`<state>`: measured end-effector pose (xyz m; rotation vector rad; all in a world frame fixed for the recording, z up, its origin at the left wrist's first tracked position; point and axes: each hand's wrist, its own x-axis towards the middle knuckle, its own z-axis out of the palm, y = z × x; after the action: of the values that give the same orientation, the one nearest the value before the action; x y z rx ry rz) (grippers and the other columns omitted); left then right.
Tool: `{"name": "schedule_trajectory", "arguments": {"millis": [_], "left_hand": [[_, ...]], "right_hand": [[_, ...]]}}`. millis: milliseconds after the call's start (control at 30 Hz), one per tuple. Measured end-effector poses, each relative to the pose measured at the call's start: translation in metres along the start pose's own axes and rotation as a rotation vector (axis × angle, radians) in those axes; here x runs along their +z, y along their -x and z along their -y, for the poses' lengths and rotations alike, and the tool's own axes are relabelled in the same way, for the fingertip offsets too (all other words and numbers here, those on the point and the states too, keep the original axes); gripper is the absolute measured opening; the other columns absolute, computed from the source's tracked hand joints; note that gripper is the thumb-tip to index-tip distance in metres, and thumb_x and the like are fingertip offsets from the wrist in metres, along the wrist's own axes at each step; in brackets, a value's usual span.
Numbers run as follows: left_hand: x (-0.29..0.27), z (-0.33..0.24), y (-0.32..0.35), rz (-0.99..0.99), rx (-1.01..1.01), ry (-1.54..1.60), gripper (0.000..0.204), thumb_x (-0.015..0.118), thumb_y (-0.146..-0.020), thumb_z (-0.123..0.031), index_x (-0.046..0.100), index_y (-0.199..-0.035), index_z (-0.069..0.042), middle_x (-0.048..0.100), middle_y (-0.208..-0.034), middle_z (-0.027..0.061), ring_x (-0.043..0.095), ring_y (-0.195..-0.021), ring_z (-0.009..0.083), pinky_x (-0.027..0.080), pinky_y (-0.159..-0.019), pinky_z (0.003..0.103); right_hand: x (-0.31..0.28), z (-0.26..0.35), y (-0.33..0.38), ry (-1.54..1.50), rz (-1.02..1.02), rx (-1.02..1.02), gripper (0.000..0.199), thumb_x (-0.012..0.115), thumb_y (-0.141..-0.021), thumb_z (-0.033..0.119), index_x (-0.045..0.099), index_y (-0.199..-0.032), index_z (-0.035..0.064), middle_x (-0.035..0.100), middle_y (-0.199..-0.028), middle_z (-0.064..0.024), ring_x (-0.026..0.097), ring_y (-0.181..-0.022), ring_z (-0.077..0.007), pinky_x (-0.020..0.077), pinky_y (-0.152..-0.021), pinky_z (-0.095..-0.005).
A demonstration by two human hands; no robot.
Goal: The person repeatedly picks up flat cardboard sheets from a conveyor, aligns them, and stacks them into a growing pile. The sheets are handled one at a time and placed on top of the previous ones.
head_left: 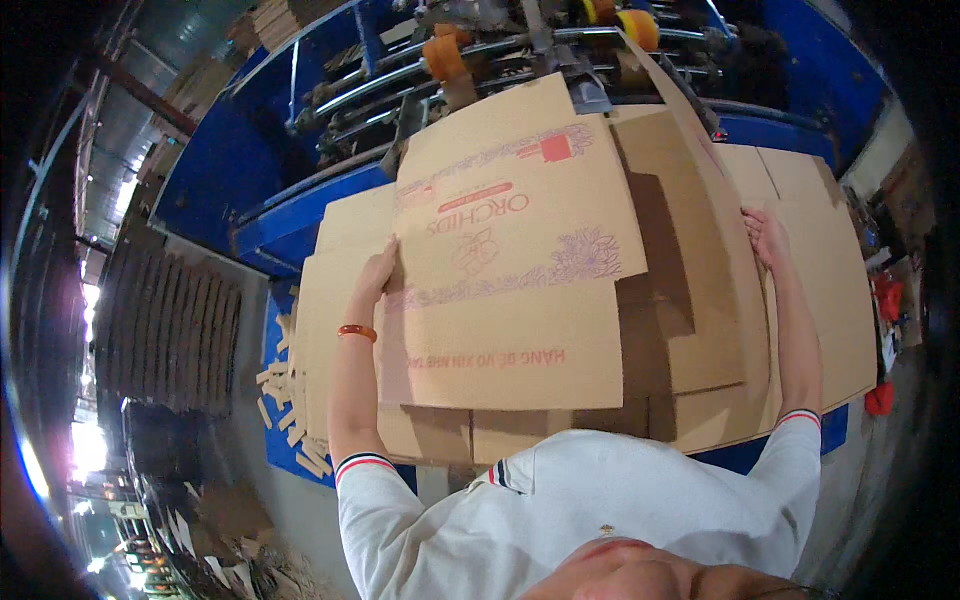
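Closest to us, the printed cardboard [500,325] lies over some flat cardboard sheets [325,340]. Our left hand [378,272] is on its left edge, but honestly we can't tell if it's gripping. A bit farther up, our right hand [766,238] looks clamped on the raised panel [715,190]'s edge. If we pull unevenly, it could crease crooked, and the far end might snag on the blue machine [220,170] behind.

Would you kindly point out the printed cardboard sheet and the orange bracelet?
Printed cardboard sheet [507,252]: head view, middle of its printed face.
Orange bracelet [357,331]: head view, middle of its visible band.
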<state>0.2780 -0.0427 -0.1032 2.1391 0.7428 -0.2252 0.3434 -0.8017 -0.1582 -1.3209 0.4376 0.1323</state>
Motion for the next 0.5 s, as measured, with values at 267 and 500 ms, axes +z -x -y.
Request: {"name": "schedule_trajectory", "arguments": {"millis": [267, 500], "left_hand": [[0.014, 0.019, -0.004, -0.29, 0.154, -0.339, 0.081, 0.026, -0.094, -0.06, 0.065, -0.093, 0.011, 0.062, -0.096, 0.0333, 0.059, -0.098, 0.0452, 0.045, -0.084, 0.05], [0.02, 0.034, -0.013, -0.49, 0.101, -0.451, 0.078, 0.024, -0.095, -0.06, 0.065, -0.103, 0.006, 0.063, -0.101, 0.0301, 0.059, -0.101, 0.0437, 0.045, -0.088, 0.05]], "right_hand": [[0.055, 0.003, -0.011, 0.331, -0.13, 0.01, 0.07, 0.04, -0.095, 0.056, 0.051, -0.128, -0.0047, 0.057, -0.125, -0.0157, 0.053, -0.113, -0.0227, 0.0408, -0.096, -0.035], [0.087, 0.005, 0.005, 0.87, -0.175, -0.304, 0.07, 0.032, -0.096, 0.055, 0.061, -0.11, -0.0073, 0.064, -0.105, -0.0268, 0.061, -0.1, -0.0346, 0.0445, -0.089, -0.0421]]}}
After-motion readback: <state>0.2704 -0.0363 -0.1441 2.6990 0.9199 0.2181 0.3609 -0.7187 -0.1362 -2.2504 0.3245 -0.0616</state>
